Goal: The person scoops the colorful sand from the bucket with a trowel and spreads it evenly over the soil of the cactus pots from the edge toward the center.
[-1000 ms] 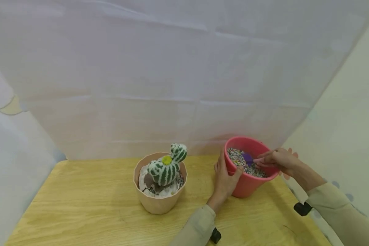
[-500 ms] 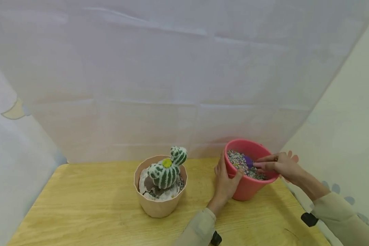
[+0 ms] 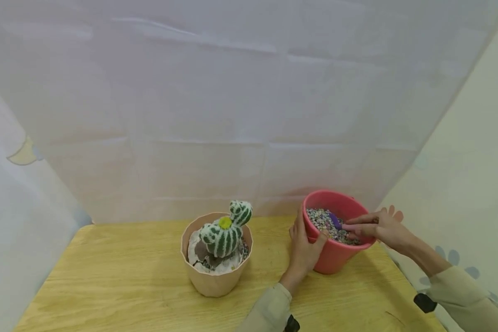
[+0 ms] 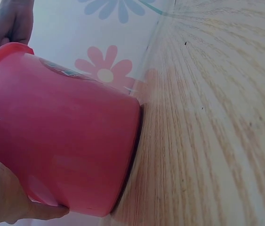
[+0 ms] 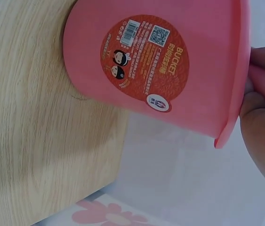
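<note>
Left hand (image 3: 305, 246) gripped the red bucket (image 3: 336, 256) at its near rim, thumb over the edge; best kept firm so it didn't tip. Right hand (image 3: 382, 227) pinched a purple scoop (image 3: 335, 220) w/ pink handle, blade in the coloured gravel (image 3: 323, 221). Bucket stood on table (image 3: 128, 272), btwn both hands, right of the cactus pot (image 3: 216, 272).
</note>
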The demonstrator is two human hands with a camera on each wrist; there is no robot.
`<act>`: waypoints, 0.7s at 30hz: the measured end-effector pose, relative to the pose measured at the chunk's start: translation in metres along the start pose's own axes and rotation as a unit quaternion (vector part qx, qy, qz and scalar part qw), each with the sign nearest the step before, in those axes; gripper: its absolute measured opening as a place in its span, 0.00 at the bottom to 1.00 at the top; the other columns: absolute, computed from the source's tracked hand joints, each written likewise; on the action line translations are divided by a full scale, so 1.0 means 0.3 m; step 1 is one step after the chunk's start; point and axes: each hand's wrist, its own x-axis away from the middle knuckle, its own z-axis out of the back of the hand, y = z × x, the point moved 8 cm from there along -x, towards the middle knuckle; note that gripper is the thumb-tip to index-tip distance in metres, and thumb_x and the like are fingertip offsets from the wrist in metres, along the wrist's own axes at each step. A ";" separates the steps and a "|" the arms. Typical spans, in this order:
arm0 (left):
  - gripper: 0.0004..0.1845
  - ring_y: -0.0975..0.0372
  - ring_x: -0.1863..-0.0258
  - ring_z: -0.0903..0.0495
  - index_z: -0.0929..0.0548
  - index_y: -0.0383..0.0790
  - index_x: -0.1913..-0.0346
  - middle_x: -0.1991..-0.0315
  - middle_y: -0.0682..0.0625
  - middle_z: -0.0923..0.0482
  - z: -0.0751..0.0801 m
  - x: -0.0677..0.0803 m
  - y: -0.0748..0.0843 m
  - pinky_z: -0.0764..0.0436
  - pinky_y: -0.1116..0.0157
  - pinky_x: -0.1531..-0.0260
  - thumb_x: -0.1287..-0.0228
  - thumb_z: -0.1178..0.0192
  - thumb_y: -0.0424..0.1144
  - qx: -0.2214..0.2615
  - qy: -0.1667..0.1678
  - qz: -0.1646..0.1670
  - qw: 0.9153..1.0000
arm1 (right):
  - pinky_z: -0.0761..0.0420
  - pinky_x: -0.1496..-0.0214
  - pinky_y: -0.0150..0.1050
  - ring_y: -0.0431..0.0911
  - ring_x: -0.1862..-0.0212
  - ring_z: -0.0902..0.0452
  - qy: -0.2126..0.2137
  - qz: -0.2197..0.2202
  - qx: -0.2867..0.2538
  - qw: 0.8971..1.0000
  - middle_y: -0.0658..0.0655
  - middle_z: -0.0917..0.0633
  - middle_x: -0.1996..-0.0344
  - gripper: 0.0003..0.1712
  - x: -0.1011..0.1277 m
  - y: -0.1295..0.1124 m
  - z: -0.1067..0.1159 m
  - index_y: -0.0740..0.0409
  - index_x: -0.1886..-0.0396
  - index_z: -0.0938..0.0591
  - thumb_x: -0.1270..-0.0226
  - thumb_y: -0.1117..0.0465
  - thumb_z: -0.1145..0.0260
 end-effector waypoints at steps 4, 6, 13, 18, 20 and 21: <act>0.51 0.61 0.36 0.40 0.57 0.73 0.19 0.25 0.63 0.42 0.002 0.002 0.001 0.27 0.49 0.45 0.39 0.38 0.65 0.003 0.001 -0.002 1.000 | 0.23 0.45 0.32 0.58 0.46 0.17 -0.005 0.002 0.035 0.999 0.64 0.14 0.48 0.20 0.013 -0.001 0.009 0.62 0.37 0.18 0.20 0.57 0.42; 0.51 0.61 0.36 0.40 0.57 0.72 0.19 0.25 0.63 0.42 0.003 0.001 0.002 0.26 0.49 0.45 0.40 0.38 0.65 0.006 0.004 -0.003 1.000 | 0.25 0.44 0.31 0.58 0.45 0.18 -0.009 0.007 0.039 0.999 0.63 0.15 0.47 0.20 0.017 -0.003 0.014 0.60 0.37 0.17 0.20 0.57 0.42; 0.51 0.59 0.32 0.42 0.57 0.71 0.19 0.23 0.60 0.43 -0.008 0.013 0.006 0.27 0.48 0.41 0.39 0.39 0.66 0.007 -0.011 0.000 1.000 | 0.21 0.63 0.32 0.45 0.66 0.16 -0.051 0.005 -0.042 0.998 0.72 0.17 0.47 0.21 0.055 0.003 0.011 0.69 0.35 0.21 0.20 0.64 0.46; 0.51 0.59 0.32 0.42 0.58 0.70 0.18 0.23 0.61 0.44 -0.003 0.003 0.004 0.26 0.48 0.42 0.38 0.40 0.67 0.006 -0.008 0.000 1.000 | 0.17 0.54 0.33 0.47 0.60 0.13 -0.087 0.024 -0.169 0.982 0.77 0.21 0.44 0.22 0.051 -0.006 0.000 0.78 0.33 0.28 0.17 0.68 0.52; 0.51 0.59 0.32 0.42 0.58 0.70 0.18 0.23 0.62 0.44 -0.003 -0.001 0.001 0.25 0.48 0.43 0.37 0.40 0.67 0.007 -0.007 -0.002 1.000 | 0.21 0.43 0.43 0.58 0.44 0.19 -0.103 0.028 -0.237 0.966 0.77 0.25 0.39 0.22 0.045 -0.009 -0.008 0.80 0.32 0.30 0.17 0.71 0.55; 0.51 0.59 0.31 0.42 0.58 0.71 0.19 0.23 0.63 0.45 -0.002 0.000 0.000 0.25 0.48 0.42 0.37 0.40 0.67 0.008 -0.009 -0.001 1.000 | 0.24 0.41 0.48 0.62 0.40 0.24 -0.109 0.025 -0.268 0.957 0.77 0.26 0.39 0.21 0.043 -0.006 -0.011 0.80 0.33 0.30 0.18 0.72 0.55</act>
